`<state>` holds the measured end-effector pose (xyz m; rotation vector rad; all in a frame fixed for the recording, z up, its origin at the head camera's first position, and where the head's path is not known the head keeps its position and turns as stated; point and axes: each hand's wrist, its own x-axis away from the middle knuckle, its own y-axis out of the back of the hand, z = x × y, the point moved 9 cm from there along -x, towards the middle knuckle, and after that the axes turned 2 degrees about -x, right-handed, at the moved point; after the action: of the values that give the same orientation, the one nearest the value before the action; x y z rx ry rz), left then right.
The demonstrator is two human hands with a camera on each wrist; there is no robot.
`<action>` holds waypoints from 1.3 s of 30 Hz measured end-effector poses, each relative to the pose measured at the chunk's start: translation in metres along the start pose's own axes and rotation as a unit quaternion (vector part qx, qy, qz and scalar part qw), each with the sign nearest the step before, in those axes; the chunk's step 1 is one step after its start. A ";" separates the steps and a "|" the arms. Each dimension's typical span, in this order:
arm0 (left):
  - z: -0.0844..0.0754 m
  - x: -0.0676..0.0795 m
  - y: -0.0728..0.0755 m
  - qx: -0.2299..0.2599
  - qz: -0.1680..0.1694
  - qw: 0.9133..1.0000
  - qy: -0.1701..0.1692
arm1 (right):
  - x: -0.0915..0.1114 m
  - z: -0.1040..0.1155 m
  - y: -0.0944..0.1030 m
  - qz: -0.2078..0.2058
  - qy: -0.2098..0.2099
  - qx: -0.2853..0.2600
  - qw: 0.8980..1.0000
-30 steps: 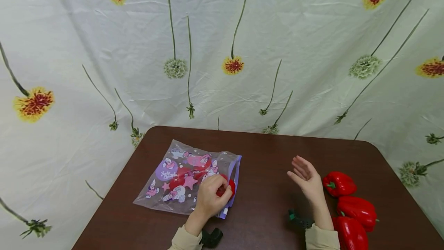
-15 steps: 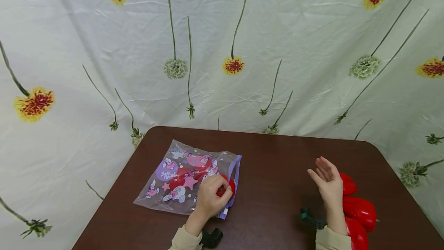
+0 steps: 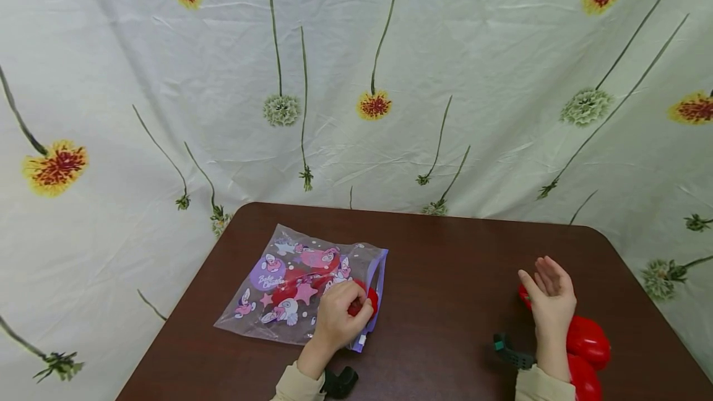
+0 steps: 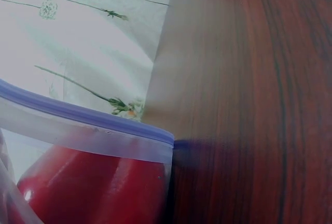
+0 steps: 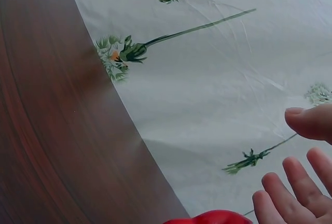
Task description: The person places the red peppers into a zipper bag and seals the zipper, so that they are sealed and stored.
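A clear zip bag (image 3: 253,314) with cartoon prints and a purple zip edge lies on the table, red bell peppers inside it. My left hand (image 3: 341,314) pinches the bag at its mouth, thumb and fingers curled together. Just inside the opening sits a red pepper (image 4: 93,187), close up in the left wrist view, where the hand itself is out of sight. My right hand (image 3: 551,296) hovers with fingers spread beside the farthest loose pepper (image 3: 524,294), mostly covering it. Two more red bell peppers (image 3: 588,341) lie behind the right wrist.
The brown table (image 3: 445,277) has rounded far corners. Behind it hangs a white cloth (image 3: 334,48) printed with flowers. Black straps with camera mounts (image 3: 341,382) sit at both wrists.
The right hand has moved steadily right, from beside the loose peppers to in front of them, and the nearer two have shifted slightly right. The left hand and the bag have stayed put.
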<state>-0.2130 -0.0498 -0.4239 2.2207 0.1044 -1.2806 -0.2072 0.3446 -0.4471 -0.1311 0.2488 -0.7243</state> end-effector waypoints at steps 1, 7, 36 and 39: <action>0.000 0.000 0.000 0.000 0.000 1.000 0.000 | 0.000 0.001 0.002 -0.004 0.004 -0.005 1.000; 0.000 0.001 0.000 0.000 0.003 1.000 0.005 | -0.001 0.003 0.011 -0.026 0.024 -0.007 0.999; 0.000 0.001 0.000 -0.001 0.007 1.000 0.010 | -0.005 -0.018 0.031 -0.089 -0.052 0.142 0.984; 0.000 0.000 0.000 0.000 0.008 1.000 0.012 | -0.004 -0.019 0.032 -0.094 -0.056 0.143 0.984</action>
<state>-0.2126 -0.0501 -0.4242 2.2323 0.0955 -1.2454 -0.1947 0.3707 -0.4716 0.0796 0.0227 -0.9297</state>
